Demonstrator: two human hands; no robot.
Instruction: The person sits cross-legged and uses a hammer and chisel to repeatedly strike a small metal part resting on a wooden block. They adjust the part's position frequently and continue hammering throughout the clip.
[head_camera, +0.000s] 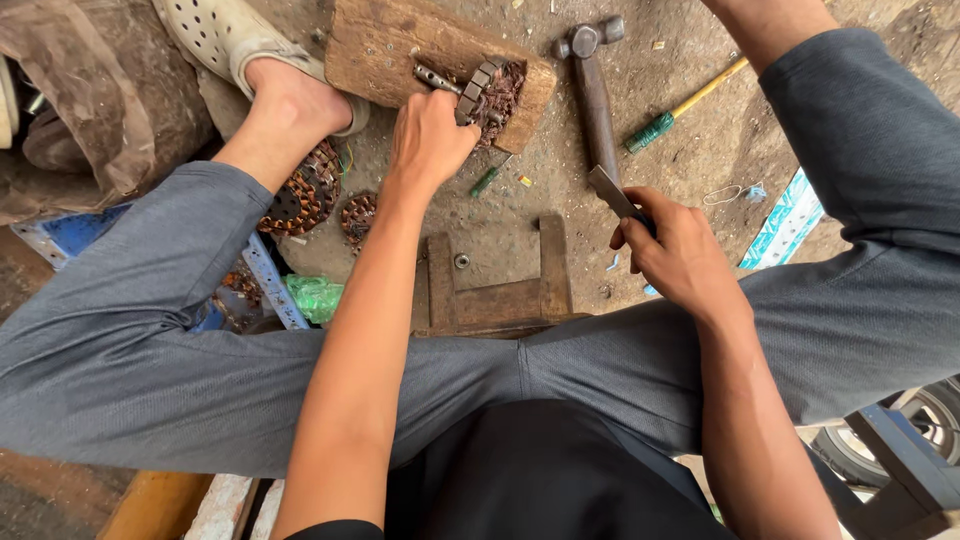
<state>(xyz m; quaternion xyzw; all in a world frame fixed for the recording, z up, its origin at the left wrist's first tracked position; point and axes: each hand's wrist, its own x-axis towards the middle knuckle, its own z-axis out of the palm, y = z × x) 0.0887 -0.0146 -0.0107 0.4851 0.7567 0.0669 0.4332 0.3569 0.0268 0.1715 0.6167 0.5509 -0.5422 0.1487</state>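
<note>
My left hand (428, 138) grips a small motor armature (490, 92) with copper windings and a short steel shaft, pressing it onto a worn wooden block (385, 45) on the ground. My right hand (680, 250) is closed around a flat metal chisel (610, 190) whose blade points up and left, a hand's width right of the block. A ball-peen hammer (592, 85) with a brown handle lies on the dirt between both hands, just above the chisel tip.
A screwdriver with green grip and yellow shaft (680, 105) lies right of the hammer. Two stripped laminated rotor cores (305, 190) sit by my left foot in a pale sandal (225, 35). A U-shaped wooden frame (495, 290) lies in front of me. A green plastic piece (318, 296) is at left.
</note>
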